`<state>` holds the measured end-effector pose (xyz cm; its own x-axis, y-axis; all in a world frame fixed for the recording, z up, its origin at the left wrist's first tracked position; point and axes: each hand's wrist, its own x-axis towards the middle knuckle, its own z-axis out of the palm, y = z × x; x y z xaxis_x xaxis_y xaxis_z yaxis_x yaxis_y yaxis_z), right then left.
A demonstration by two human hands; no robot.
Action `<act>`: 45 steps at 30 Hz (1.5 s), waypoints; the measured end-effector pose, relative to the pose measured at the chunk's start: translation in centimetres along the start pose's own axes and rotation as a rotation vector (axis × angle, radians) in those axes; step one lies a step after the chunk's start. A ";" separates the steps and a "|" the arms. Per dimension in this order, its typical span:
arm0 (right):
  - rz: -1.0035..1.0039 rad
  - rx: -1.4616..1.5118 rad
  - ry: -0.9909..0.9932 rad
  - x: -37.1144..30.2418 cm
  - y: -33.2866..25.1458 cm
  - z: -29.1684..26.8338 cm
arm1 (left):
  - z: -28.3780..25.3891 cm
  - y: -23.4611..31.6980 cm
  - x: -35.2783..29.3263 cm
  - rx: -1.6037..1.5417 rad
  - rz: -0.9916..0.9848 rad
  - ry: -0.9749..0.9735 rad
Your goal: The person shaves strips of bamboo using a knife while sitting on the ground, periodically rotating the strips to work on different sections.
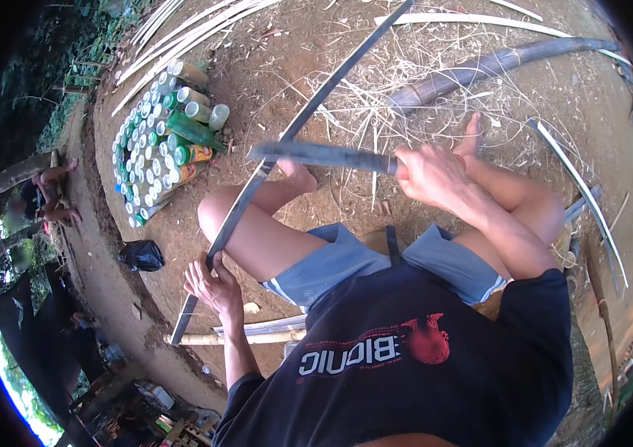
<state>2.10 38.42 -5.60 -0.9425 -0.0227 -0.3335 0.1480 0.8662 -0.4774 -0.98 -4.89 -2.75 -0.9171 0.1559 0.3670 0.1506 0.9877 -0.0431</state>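
Observation:
My left hand [214, 283] grips a long, dark-edged bamboo strip [328, 88] near its lower end. The strip slants up and away to the right, passing over my left knee. A machete [331, 155] is in my right hand [433, 176], its fingers wrapped round the handle. The blade points left, slightly blurred, and its end part crosses the strip above my left knee. Whether the edge touches the strip or hovers over it, I cannot tell.
Pale shavings [361, 82] litter the dirt around a thick dark bamboo pole [465, 74]. Many bottles [156, 145] are grouped at the left, above a black plastic bag [142, 255]. Split bamboo lengths [577, 186] lie at the right and far left. Another person [52, 195] is at the left edge.

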 end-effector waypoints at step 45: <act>0.288 0.262 0.212 -0.9 4.1 6.5 | -1.8 0.9 0.7 -0.090 0.099 -0.156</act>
<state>5.50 38.73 -12.54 -0.8881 0.3280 -0.3220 0.4591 0.6653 -0.5887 -0.85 -3.96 -0.82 -0.9413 0.2594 0.2161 0.2687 0.9631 0.0142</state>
